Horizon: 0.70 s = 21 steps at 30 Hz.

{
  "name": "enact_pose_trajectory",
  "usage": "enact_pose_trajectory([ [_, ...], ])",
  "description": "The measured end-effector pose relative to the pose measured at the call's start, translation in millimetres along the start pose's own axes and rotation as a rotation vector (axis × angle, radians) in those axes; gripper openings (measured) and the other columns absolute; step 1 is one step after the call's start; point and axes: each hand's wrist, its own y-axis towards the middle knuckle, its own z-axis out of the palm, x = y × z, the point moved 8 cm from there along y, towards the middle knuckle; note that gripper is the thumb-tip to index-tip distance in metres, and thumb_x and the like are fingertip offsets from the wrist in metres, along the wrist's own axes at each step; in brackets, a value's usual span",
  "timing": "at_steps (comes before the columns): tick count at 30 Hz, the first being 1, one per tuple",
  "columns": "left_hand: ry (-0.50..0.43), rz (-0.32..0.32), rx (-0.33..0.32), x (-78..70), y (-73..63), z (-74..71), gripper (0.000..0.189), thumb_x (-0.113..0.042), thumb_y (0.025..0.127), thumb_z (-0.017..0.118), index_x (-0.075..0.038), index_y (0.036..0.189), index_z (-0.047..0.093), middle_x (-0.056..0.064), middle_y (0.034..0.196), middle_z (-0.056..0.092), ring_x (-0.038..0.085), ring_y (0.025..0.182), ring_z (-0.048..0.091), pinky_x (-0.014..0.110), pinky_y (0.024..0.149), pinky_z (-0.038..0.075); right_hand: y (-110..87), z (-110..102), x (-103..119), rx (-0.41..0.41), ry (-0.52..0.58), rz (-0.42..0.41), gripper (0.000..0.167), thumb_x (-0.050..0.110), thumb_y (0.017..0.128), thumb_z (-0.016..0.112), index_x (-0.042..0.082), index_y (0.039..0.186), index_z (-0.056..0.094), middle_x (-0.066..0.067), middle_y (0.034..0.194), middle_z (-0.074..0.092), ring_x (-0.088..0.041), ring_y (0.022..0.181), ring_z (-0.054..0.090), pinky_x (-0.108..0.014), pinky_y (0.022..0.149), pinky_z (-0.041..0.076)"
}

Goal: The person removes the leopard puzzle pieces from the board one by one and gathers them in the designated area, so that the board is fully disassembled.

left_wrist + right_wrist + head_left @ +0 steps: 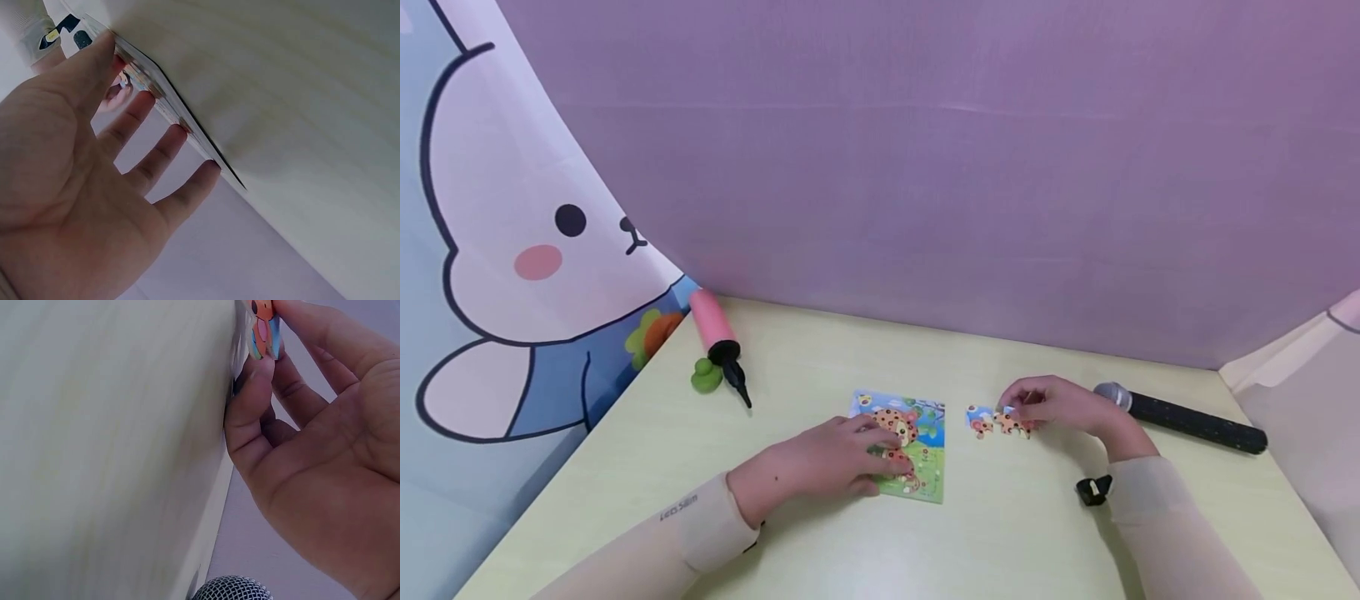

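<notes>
A jigsaw puzzle (931, 468) with a spotted cartoon animal lies flat on the table. My left hand (820, 460) rests on its left part with the fingers spread, covering some of the picture. In the left wrist view, fingertips (203, 172) touch the puzzle board's face, and nothing is gripped. To the right of the board, my right hand (1066, 407) pinches a puzzle piece (265, 331) between thumb and fingers, low over the table. Several loose puzzle pieces (981, 422) lie by its fingertips; the hand partly hides them.
A microphone (1195, 421) lies right of the right hand. At the back left are a pink and black hand pump (711, 325) and a small green duck figure (706, 377). A purple curtain (925, 183) hangs behind the table (1000, 533).
</notes>
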Motion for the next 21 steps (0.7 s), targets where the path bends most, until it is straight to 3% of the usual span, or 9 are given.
enact_pose_trajectory([
  [9,-0.053,-0.027,0.036,4.3,0.7,5.3,0.052,-0.047,0.110,0.056,-0.052,0.160,0.043,-0.007,0.171,0.041,0.031,0.157,0.040,0.054,0.125,0.045,2.2,2.8,0.3,-0.002,-0.041,0.000,0.024,0.018,0.105,0.067,0.009,0.128,0.072,-0.008,0.095,0.068,-0.018,0.085,0.062,-0.031,0.077,0.055],
  [21,-0.016,-0.010,0.031,0.4,-0.6,2.0,0.053,-0.046,0.110,0.056,-0.050,0.162,0.041,-0.006,0.169,0.044,0.028,0.154,0.043,0.050,0.126,0.045,4.6,2.8,-2.6,-0.016,-0.074,0.020,0.026,0.016,0.106,0.065,0.012,0.131,0.071,-0.008,0.110,0.071,-0.020,0.097,0.061,-0.032,0.085,0.053],
])
